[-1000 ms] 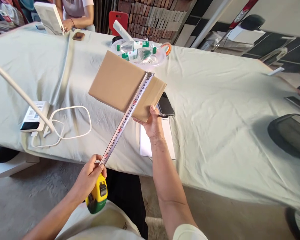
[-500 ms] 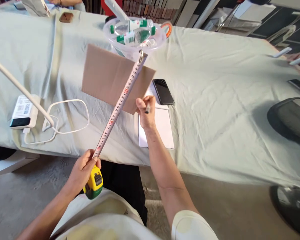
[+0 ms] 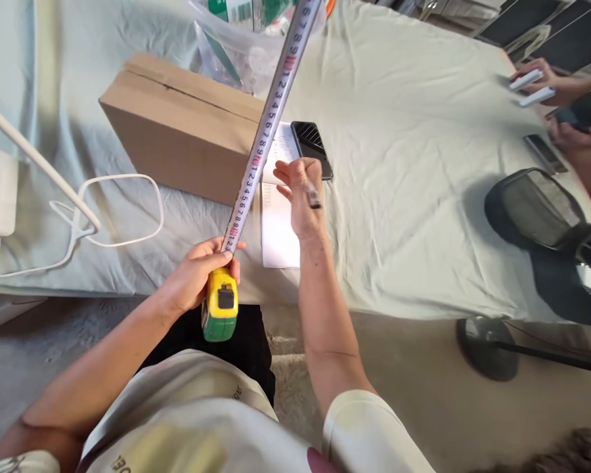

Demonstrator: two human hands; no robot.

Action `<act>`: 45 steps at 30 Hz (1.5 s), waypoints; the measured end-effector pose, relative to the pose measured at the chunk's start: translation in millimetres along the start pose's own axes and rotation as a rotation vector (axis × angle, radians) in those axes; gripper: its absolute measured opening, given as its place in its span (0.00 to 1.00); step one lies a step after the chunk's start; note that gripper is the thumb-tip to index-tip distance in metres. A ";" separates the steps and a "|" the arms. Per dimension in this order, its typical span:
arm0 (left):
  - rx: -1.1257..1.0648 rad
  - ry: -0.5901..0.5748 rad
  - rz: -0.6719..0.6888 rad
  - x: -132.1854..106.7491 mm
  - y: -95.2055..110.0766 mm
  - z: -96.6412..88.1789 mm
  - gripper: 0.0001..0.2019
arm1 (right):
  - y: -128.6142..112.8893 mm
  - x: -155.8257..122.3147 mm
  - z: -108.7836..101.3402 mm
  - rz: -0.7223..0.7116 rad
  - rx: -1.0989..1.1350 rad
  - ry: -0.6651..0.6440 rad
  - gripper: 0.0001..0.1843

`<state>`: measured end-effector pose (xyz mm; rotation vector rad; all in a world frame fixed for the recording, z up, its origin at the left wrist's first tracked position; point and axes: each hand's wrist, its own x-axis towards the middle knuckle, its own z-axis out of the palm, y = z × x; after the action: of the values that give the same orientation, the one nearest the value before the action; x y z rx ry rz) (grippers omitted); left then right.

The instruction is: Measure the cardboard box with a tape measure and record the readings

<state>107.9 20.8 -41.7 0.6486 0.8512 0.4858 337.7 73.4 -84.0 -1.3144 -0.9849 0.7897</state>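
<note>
My left hand (image 3: 197, 279) grips a yellow and green tape measure (image 3: 219, 312) at the table's front edge. Its extended blade (image 3: 270, 118) rises up and away past the top of the view. A brown cardboard box (image 3: 182, 128) rests on the cloth-covered table (image 3: 414, 177), left of the blade. My right hand (image 3: 303, 197) hovers over a white sheet of paper (image 3: 278, 226), fingers partly spread, with a small dark pen (image 3: 312, 195) tucked between them. The hand is off the box.
A black phone (image 3: 312, 146) lies beside the paper. A clear plastic tub with bottles (image 3: 241, 39) stands behind the box. A white charger and looped cable (image 3: 103, 217) lie at left. Another person's hands (image 3: 566, 112) work at the right, by a black chair (image 3: 542, 217).
The cardboard box, held up by my right hand a second ago, now rests on the table. My right hand let go of it. The tape blade swung steeper and the view tilted down.
</note>
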 end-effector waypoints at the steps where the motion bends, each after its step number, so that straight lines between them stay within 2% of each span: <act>1: -0.013 -0.020 0.006 7.4 0.6 3.4 0.17 | -0.9 -3.6 -7.1 0.015 -0.009 0.029 0.27; 4: -0.054 -0.055 0.036 26.5 0.1 11.0 0.19 | 0.8 -19.0 -22.5 -0.015 -0.063 0.081 0.27; 6: -0.084 -0.076 0.053 36.1 -1.1 14.5 0.20 | 5.4 -29.9 -26.9 -0.049 -0.103 0.076 0.24; 10: -0.157 -0.140 0.066 49.2 -4.2 20.4 0.19 | 16.1 -42.8 -24.7 -0.048 -0.164 0.067 0.17; 17: -0.421 -0.304 0.006 62.1 -14.8 29.8 0.23 | 22.8 -39.5 -17.0 -0.087 -0.271 0.084 0.11; 22: -0.537 -0.253 -0.039 66.8 -17.5 32.1 0.26 | 25.4 -38.2 -16.2 -0.105 -0.314 0.061 0.08; 26: -0.575 -0.204 -0.080 70.2 -15.7 33.2 0.23 | 26.3 -38.3 -16.2 -0.112 -0.336 0.062 0.06; 31: -0.593 -0.201 -0.119 73.9 -14.8 33.1 0.17 | 24.5 -38.6 -16.7 -0.094 -0.363 0.049 0.06; 45: -0.568 -0.233 -0.106 76.7 -16.0 31.0 0.13 | 26.7 -37.9 -17.5 -0.087 -0.369 0.028 0.07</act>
<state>179.1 47.5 -78.1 0.1310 0.4881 0.5151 340.3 35.0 -115.2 -1.5798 -1.1959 0.5357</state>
